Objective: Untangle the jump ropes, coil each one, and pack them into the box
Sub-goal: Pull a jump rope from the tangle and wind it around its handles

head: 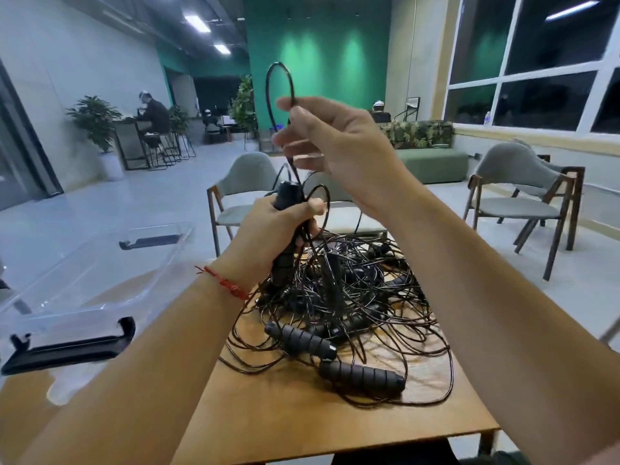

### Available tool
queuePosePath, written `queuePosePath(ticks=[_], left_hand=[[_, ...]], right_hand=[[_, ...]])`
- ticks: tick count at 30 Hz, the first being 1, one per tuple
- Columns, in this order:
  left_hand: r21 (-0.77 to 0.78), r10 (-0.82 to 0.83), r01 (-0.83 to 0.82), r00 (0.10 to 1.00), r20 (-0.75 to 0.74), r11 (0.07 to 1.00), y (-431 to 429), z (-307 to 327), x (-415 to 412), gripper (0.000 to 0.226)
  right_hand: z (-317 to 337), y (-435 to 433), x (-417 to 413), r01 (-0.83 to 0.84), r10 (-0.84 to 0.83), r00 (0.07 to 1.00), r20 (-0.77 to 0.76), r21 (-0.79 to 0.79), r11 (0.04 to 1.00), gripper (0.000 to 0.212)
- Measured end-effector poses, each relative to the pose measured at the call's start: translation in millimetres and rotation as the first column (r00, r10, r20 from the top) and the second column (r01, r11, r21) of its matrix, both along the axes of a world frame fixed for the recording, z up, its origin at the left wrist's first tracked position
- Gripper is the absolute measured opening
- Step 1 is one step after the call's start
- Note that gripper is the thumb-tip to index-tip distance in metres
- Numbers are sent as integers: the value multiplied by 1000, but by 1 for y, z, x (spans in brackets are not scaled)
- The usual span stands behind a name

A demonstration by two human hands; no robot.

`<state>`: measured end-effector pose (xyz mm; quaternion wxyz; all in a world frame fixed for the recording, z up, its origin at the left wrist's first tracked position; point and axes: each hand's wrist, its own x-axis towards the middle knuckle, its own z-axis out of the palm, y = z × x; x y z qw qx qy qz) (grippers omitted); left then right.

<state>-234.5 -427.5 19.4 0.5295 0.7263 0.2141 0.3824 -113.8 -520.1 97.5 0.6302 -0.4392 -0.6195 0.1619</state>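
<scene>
A tangled heap of black jump ropes (352, 297) lies on the wooden table (302, 421), with ribbed black handles (302, 340) showing at its front. My left hand (275, 226) grips one upright black handle (285, 196) above the heap. Higher up, my right hand (332, 142) pinches a loop of thin black cord (278, 85) that rises above the fingers and runs down to the held handle. A clear plastic box (84, 290) with black latches stands on the left of the table.
Grey chairs with wooden legs stand behind the table (248, 182) and to the right (523, 196). A green sofa (429, 162) sits further back. Potted plants and seated people are far off at the left.
</scene>
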Motion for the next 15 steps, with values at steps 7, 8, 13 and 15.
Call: queuePosePath(ticks=[7, 8, 13, 15], left_hand=[[-273, -76, 120, 983, 167, 955, 16, -6, -10, 26], [-254, -96, 136, 982, 165, 957, 16, -8, -12, 25], [-207, -134, 169, 976, 171, 964, 14, -13, -12, 19], [-193, -120, 149, 981, 152, 970, 14, -14, -11, 22]], right_hand=[[-83, -15, 39, 358, -314, 911, 268, -131, 925, 14], [-96, -16, 43, 348, -295, 923, 248, -208, 914, 16], [-133, -17, 50, 215, -140, 970, 199, -434, 875, 19], [-137, -19, 43, 176, -58, 966, 253, -474, 863, 36]])
